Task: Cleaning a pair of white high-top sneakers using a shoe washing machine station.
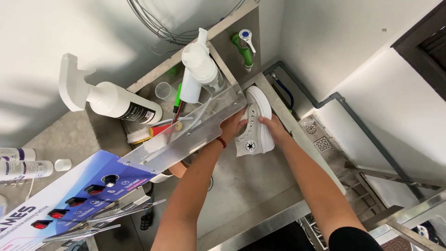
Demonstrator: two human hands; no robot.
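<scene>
Head view, looking straight down: both hands closed on a white high-top sneaker (253, 128) held over a grey concrete sink basin (241, 186). Left hand (232, 126) grips the shoe's laced front, fingers curled round it, partly hidden under the edge of a clear plastic guard panel (186, 135); red bead bracelet (222, 142) at that wrist. Right hand (274, 129) clasps the heel side, fingers wrapped on the canvas near the round ankle patch. Shoe lies on its side, thick white sole toward the back wall, off the basin floor as far as can be told. Risks, as judged: the left knuckles sit close under the panel edge, so lifting the shoe could knock them or the shoe against it; if the canvas is wet, grip may slip and the shoe drop into the basin. Around: green-and-white tap (246, 46) above the shoe at the back corner; white pump bottle (197, 69) and white spray bottle (111, 100) on the ledge to the left; a brush with pale bristles (141, 135) and a green pen-like tool (177, 97) behind the panel; metal tweezers and scissors (111, 216) on a blue control board (79, 186) at lower left. Grey drain pipe (353, 121) runs along the white wall at right
</scene>
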